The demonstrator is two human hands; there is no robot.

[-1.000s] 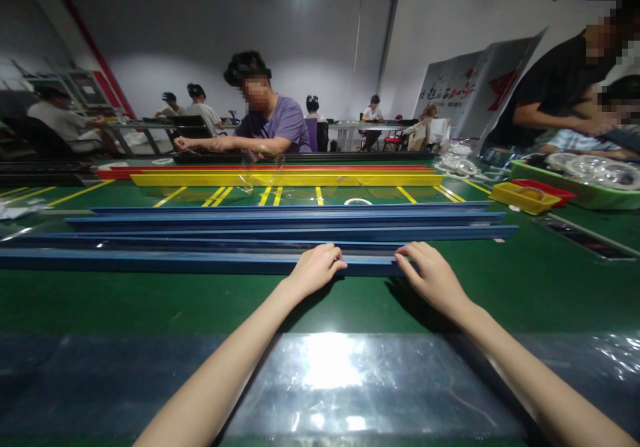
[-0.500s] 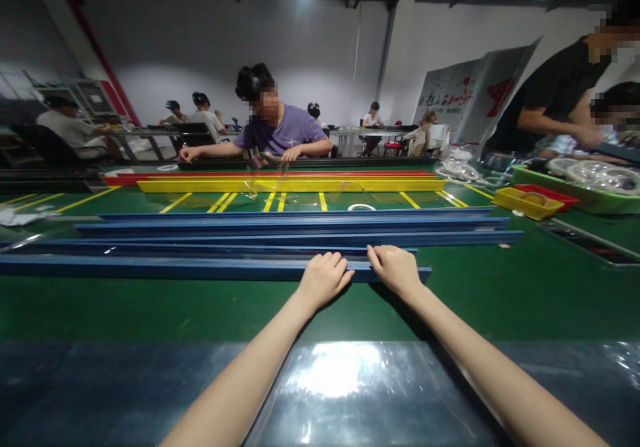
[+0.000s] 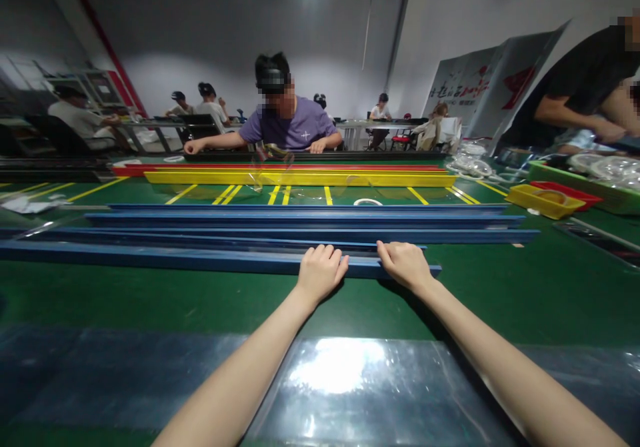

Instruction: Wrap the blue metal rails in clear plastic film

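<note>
A long blue channel strip [image 3: 200,258] lies across the green table, nearest to me. My left hand [image 3: 322,271] is closed over it, a little left of its right end, fingers curled into the channel. Close to that end my right hand [image 3: 404,263] grips the same strip, fingertips over its far edge. A short stretch of blue shows between the two hands. Just behind, more blue strips [image 3: 310,222] lie roughly parallel to it.
A yellow strip [image 3: 300,179] and a red strip [image 3: 210,168] lie farther back, before a person in purple [image 3: 290,127]. Right: yellow tray [image 3: 543,201] and green basket [image 3: 585,184] with coiled items. Clear sheet [image 3: 340,394] in front.
The view has turned slightly, shifting most of the scene. My hands are a little farther apart, both still on the near blue strip. The person in purple holds the head differently.
</note>
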